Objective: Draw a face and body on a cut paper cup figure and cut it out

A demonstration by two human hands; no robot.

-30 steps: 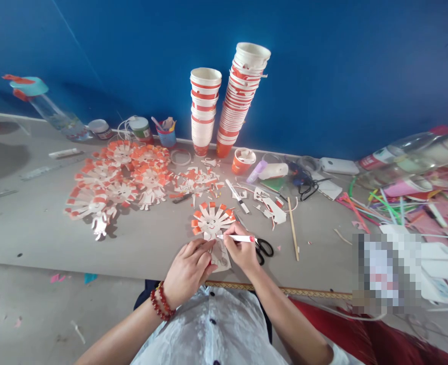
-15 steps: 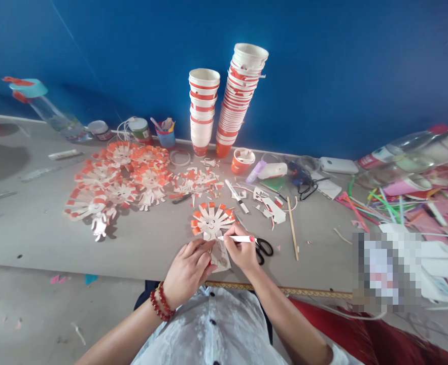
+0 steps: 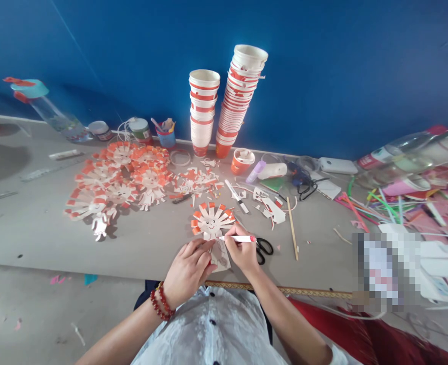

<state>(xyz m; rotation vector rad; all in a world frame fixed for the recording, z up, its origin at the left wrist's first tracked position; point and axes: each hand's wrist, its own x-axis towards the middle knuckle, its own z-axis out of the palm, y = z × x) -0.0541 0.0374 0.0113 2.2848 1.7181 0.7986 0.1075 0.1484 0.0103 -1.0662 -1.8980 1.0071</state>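
In the head view, my right hand (image 3: 242, 251) is closed in a writing grip round a white marker (image 3: 242, 239) with a red end. Its tip meets the paper just below the face of a lion-like paper cut-out (image 3: 211, 224) with a fringe of orange-tipped strips. Under that face lies a white paper piece (image 3: 222, 261) bearing drawn outlines, partly covered by both hands. My left hand (image 3: 193, 261) rests on this paper from the left, fingers stretched out and lying flat. Black-handled scissors (image 3: 264, 249) lie beside my right hand, blades mostly hidden.
Several similar paper lions (image 3: 119, 177) are heaped at left, near paper scraps (image 3: 197, 181). Two tall stacks of paper cups, one shorter (image 3: 201, 126) and one taller (image 3: 236, 106), stand against the blue wall. Right of my hands are a wooden stick (image 3: 293, 228), bottles (image 3: 402, 149) and craft clutter.
The marker and my right hand have shifted very slightly to the right. My left hand stays in place on the paper.
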